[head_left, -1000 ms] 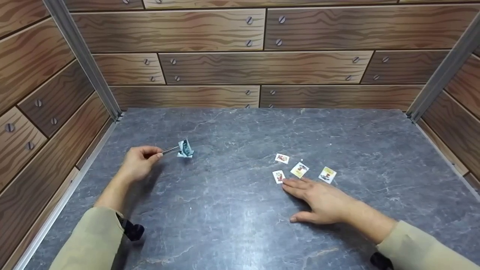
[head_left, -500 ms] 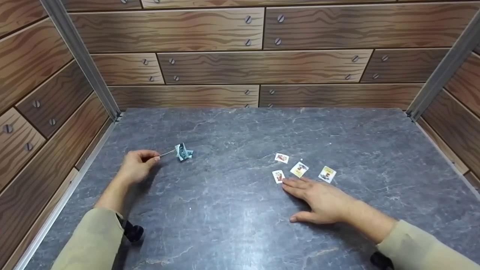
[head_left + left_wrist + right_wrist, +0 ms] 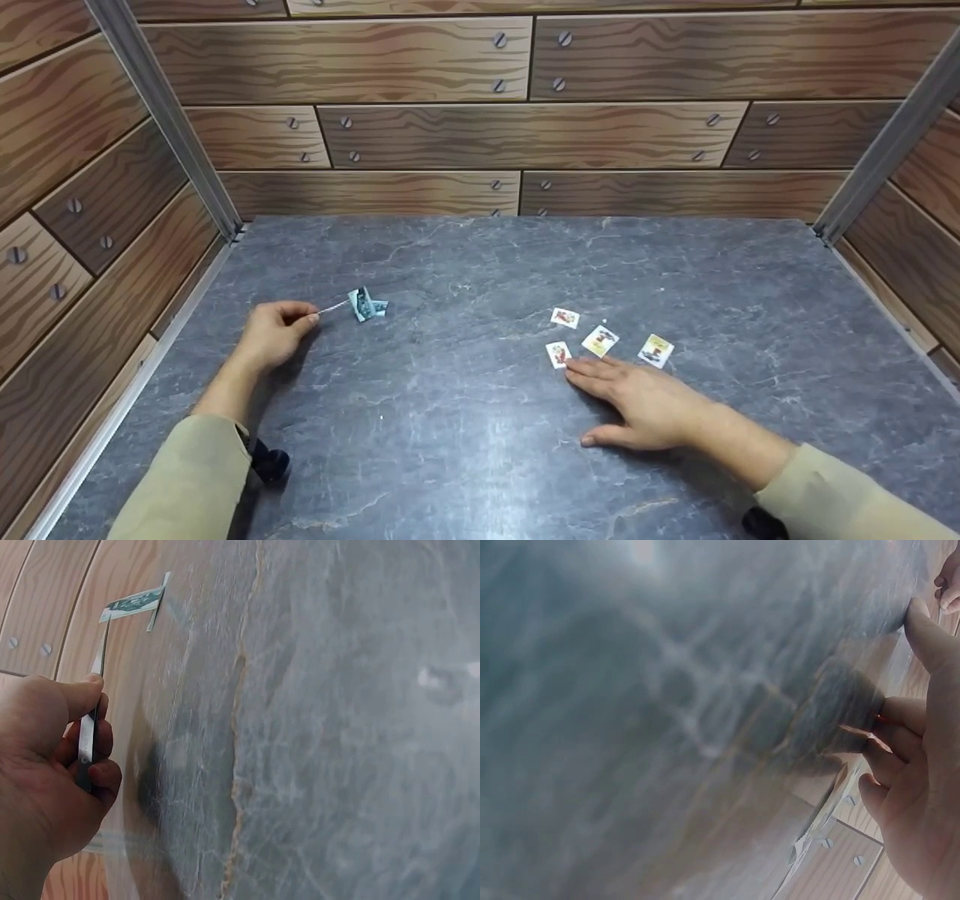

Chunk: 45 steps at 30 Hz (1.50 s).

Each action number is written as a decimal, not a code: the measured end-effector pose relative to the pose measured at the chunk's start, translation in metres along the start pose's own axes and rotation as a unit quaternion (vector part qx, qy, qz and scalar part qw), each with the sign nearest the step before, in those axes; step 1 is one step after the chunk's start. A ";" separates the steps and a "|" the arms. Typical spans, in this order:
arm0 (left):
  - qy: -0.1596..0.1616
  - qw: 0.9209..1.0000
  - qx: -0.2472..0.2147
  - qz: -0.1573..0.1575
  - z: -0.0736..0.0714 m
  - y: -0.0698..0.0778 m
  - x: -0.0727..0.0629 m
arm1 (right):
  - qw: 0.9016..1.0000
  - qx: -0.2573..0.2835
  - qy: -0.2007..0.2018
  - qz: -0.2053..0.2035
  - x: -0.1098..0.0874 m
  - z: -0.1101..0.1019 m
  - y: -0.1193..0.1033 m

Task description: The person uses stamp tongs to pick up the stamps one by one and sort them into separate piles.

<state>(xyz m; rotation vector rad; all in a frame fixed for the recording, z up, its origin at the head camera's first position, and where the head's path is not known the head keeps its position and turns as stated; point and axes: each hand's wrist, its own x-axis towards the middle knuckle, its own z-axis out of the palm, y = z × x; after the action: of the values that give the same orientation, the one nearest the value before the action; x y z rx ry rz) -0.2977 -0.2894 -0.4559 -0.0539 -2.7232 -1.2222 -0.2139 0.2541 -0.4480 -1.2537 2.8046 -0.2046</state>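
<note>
My left hand pinches a pair of metal tweezers between thumb and fingers. At the tweezers' tips is a small teal printed slip, like a stamp, tilted on edge. It meets a second teal slip at an angle, close to the tabletop. My right hand rests palm down on the table, fingers extended and thumb spread. Its fingertips reach the near edge of a small white card with a red figure. Just beyond them lies a yellow-and-white picture card.
Another small red-figured card lies farther back, and a yellow picture card lies to the right. The grey marbled tabletop is bounded by wood-patterned walls. Metal posts stand at the back corners.
My left hand has come slightly nearer and left, and the teal slip at the tweezers has lowered and turned. My right hand and the picture cards have stayed put.
</note>
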 end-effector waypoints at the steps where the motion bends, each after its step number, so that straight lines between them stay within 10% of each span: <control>1: 0.001 1.000 -0.001 -0.001 0.001 0.000 0.000 | 1.000 0.000 0.001 -0.001 0.000 0.000 0.000; 45: 0.005 0.999 -0.026 -0.036 0.008 -0.006 0.002 | 1.000 0.005 0.008 -0.006 0.000 0.000 0.001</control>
<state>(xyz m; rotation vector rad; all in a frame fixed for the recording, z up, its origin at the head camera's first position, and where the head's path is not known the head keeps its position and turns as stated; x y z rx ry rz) -0.3010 -0.2868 -0.4653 0.0453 -2.7061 -1.3081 -0.2144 0.2550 -0.4480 -1.2736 2.8053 -0.2302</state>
